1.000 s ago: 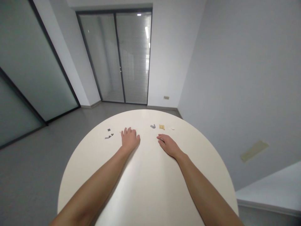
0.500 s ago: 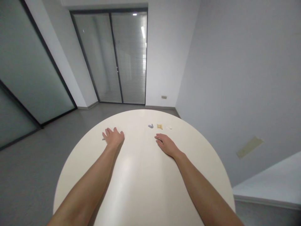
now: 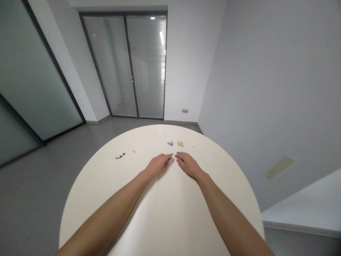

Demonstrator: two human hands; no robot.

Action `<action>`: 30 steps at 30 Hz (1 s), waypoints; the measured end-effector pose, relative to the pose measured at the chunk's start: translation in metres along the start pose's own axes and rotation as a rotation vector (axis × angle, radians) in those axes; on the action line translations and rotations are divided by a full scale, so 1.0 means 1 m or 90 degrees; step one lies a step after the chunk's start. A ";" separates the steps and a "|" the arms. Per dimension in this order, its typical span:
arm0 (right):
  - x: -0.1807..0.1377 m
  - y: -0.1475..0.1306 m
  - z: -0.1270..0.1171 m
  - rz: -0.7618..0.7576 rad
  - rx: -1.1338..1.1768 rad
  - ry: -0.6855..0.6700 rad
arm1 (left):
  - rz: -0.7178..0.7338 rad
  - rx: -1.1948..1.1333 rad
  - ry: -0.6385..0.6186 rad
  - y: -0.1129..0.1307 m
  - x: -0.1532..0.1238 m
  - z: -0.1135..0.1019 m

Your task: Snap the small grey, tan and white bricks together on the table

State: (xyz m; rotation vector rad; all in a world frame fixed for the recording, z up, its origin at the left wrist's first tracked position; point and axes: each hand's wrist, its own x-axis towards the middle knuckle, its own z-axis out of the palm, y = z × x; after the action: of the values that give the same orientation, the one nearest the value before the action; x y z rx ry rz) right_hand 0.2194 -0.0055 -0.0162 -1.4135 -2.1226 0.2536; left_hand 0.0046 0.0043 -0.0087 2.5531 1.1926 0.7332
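Note:
My left hand (image 3: 160,165) is over the middle of the round white table (image 3: 160,213). Its fingers are pinched together, with a small pale sliver at the tips that is too small to name. Facing it, a little to the right, my right hand (image 3: 188,164) rests low, fingers curled toward the thumb around something thin and dark that I cannot make out. The fingertips of both hands almost meet. Just beyond them lie small blue-grey pieces (image 3: 170,143), a tan piece (image 3: 180,144) and small white pieces (image 3: 192,145).
Several small dark pieces (image 3: 120,156) lie on the table's left side, with a small yellow piece (image 3: 134,151) beside them. Behind the table is a glass door (image 3: 146,71). A grey wall (image 3: 266,89) stands at the right.
My left hand has moved right, from the table's left side to beside my right hand, and its spread fingers have closed. The dark and yellow pieces there are uncovered. My right hand has barely moved.

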 end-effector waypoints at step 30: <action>-0.002 -0.026 -0.011 -0.087 0.026 -0.025 | 0.020 -0.054 0.014 -0.001 0.001 -0.005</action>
State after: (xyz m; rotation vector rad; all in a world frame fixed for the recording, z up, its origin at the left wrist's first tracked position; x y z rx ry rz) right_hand 0.2051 -0.0203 0.0037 -1.2443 -2.2223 0.2715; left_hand 0.0019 0.0059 -0.0041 2.5069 1.1057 0.8022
